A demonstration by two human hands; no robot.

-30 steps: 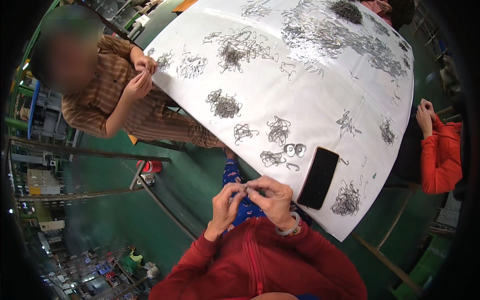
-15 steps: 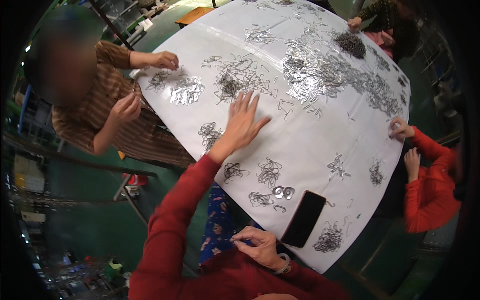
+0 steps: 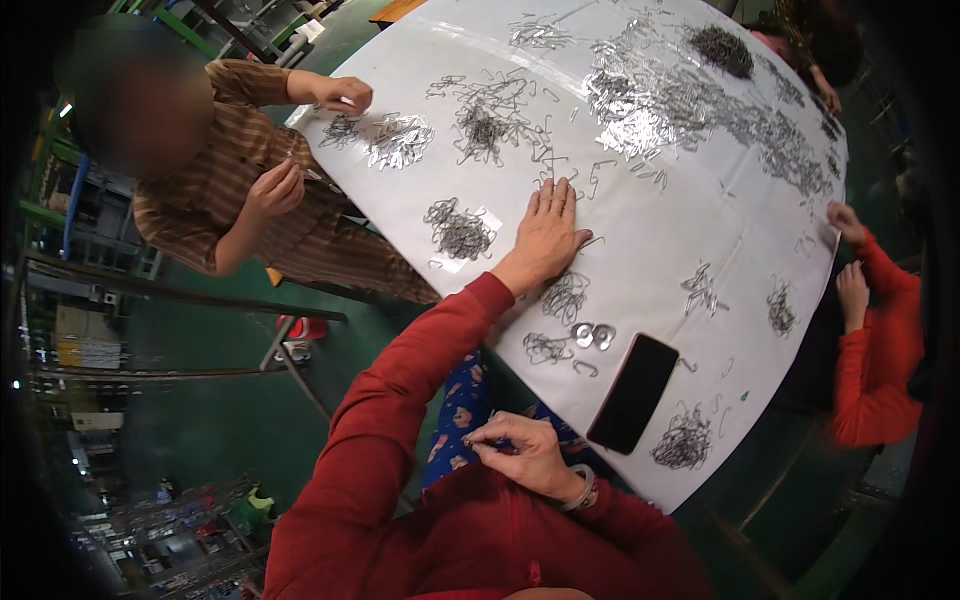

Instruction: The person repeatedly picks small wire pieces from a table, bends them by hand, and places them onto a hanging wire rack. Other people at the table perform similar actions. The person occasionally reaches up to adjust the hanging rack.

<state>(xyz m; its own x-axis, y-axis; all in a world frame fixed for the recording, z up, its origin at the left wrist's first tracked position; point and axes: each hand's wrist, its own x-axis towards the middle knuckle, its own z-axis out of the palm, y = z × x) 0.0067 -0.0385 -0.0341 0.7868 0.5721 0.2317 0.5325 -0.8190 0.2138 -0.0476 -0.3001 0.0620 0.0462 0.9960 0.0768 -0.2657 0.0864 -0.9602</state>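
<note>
My left hand [image 3: 548,232] lies palm down on the white table [image 3: 640,230], fingers stretched out. Bent wire hooks [image 3: 545,170] lie just past its fingertips, and another pokes out beside the thumb; what is under the palm is hidden. A tangled pile of wire hooks [image 3: 566,297] sits close to the wrist. Low in front of my body, off the table edge, my right hand [image 3: 525,457] is closed in a pinch. Something small and dark shows at its fingertips, too small to name. A pile of dark hooks [image 3: 462,235] is left of my left hand.
A black-screened phone [image 3: 634,393] lies near the front edge beside two round metal pieces [image 3: 593,336]. Shiny metal strips [image 3: 640,125] are heaped across the far middle. A striped-sleeved person [image 3: 240,170] works at left, an orange-sleeved person [image 3: 875,340] at right.
My left hand has moved right and nearer, from the far hook pile, and its spread fingers have come together flat. The view has shifted. My right hand stays pinched.
</note>
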